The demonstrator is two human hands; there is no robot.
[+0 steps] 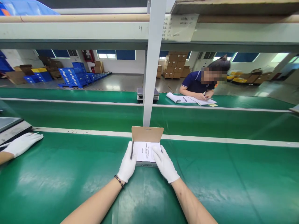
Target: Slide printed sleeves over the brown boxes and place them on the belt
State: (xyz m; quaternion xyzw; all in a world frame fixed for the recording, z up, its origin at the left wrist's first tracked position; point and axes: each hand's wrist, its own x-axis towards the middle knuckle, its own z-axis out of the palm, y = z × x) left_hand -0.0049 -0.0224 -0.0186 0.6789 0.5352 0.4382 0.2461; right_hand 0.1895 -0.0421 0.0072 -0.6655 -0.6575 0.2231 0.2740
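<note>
A small cardboard box (147, 134) stands on the green work surface with its lid raised, brown inside facing me. In it lies a white printed booklet (142, 151), its text running sideways. My left hand (127, 163), in a white glove, grips the box's left side. On the right side, my right hand (165, 163), gloved too, is closed around the box edge, its thumb lying over the booklet's right part. Printing shows on the box's front wall, partly cut off from view.
A co-worker's gloved hand (25, 143) rests at the left by a grey device (12, 129). A white post (153, 62) rises behind the box. Beyond, a scale (140, 93) stands on another green surface, where a person (195, 81) leans over papers (179, 99).
</note>
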